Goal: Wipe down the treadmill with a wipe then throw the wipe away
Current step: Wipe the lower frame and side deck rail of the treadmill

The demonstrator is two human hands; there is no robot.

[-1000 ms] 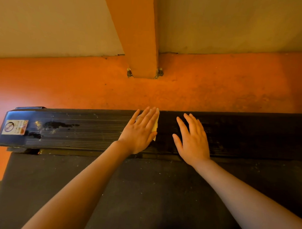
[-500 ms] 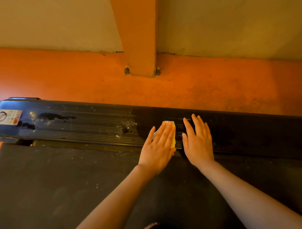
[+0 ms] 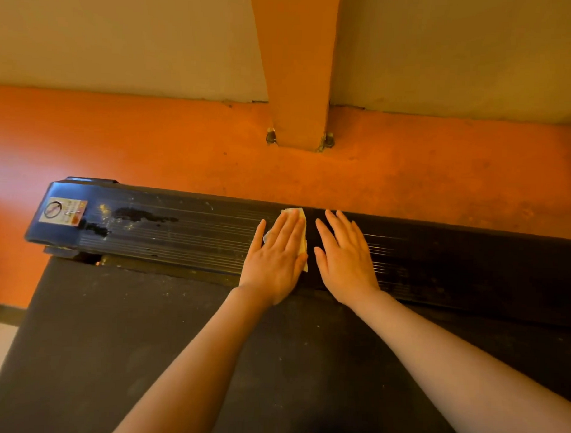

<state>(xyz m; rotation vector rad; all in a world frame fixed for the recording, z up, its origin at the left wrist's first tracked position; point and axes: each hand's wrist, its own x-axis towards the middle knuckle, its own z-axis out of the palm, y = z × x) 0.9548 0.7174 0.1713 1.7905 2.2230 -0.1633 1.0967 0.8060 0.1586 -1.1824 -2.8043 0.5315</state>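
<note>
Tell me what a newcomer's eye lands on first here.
Two flat hands on the black ribbed side rail of the treadmill: the left hand presses a pale wipe onto it, the right hand rests bare beside it. Farther left, dark smears and a warning sticker mark the rail's end. Behind lie the orange floor and an orange post.

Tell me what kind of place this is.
Probably a gym or workout room: a treadmill's ribbed side rail and dark belt, orange floor, and a post bolted to it.
</note>
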